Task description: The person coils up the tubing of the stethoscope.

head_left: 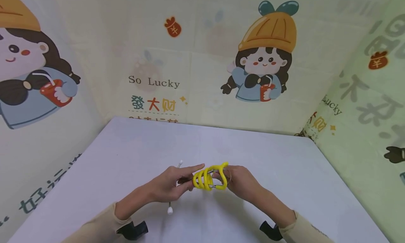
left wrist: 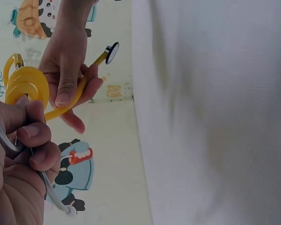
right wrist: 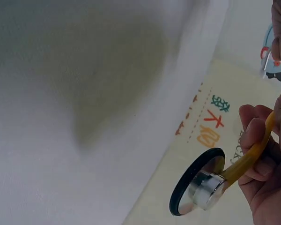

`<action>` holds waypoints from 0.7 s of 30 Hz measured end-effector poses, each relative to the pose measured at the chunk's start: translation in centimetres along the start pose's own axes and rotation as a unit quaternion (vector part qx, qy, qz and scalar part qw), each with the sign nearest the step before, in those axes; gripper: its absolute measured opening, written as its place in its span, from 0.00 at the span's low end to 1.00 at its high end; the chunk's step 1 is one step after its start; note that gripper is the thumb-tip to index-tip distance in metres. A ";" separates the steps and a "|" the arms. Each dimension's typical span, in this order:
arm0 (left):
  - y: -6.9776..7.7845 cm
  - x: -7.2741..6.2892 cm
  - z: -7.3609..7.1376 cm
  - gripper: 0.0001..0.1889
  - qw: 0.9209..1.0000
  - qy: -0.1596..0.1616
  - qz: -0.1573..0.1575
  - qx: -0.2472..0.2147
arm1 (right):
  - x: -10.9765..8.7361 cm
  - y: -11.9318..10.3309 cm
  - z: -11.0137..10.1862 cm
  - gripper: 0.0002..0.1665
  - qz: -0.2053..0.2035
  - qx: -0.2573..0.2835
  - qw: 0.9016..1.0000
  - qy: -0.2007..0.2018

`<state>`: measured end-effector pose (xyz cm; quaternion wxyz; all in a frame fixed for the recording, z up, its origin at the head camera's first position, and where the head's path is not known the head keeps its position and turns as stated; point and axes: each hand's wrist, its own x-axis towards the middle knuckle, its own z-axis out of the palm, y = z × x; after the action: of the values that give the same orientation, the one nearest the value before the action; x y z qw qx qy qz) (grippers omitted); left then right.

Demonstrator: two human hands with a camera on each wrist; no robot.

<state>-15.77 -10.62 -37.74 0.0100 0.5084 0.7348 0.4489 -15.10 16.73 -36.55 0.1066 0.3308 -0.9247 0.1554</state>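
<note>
A stethoscope with yellow tubing [head_left: 207, 178] is held between both hands above the table, its tube wound in several coils. My left hand [head_left: 172, 183] grips the metal ear tubes; a white eartip [head_left: 170, 210] sticks out below the hand and another [head_left: 181, 162] above it. In the left wrist view, the fingers curl round the metal close to the yellow coils [left wrist: 30, 86]. My right hand [head_left: 242, 181] pinches the tube near the chest piece. The chest piece [right wrist: 196, 183], silver with a black rim, projects beyond the fingers in the right wrist view.
A white-covered table [head_left: 152, 144] lies beneath the hands. Fabric walls [head_left: 202, 60] printed with cartoon figures and lettering enclose its back and sides. Dark bands [head_left: 133, 230] sit at both sleeves.
</note>
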 end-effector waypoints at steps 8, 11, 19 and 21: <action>-0.2 0.4 0.1 0.32 0.999 0.042 -0.002 0.005 | -0.9 -0.8 0.6 0.24 0.034 0.062 0.997 -0.042; -0.3 0.6 0.1 0.31 0.998 0.065 0.001 0.010 | -1.0 -1.5 0.9 0.27 0.037 0.072 0.996 -0.044; -0.4 1.1 -0.1 0.30 0.992 0.106 -0.054 0.041 | -1.7 -2.8 1.4 0.26 0.021 0.051 0.998 -0.025; -0.5 1.2 -0.2 0.31 0.991 0.108 -0.067 0.050 | -2.0 -3.0 1.5 0.31 0.022 0.055 0.998 -0.024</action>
<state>-16.84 -9.92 -37.44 -0.0643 0.4062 0.7855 0.4624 -11.83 15.16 -37.86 0.0626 0.3192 -0.9242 0.2001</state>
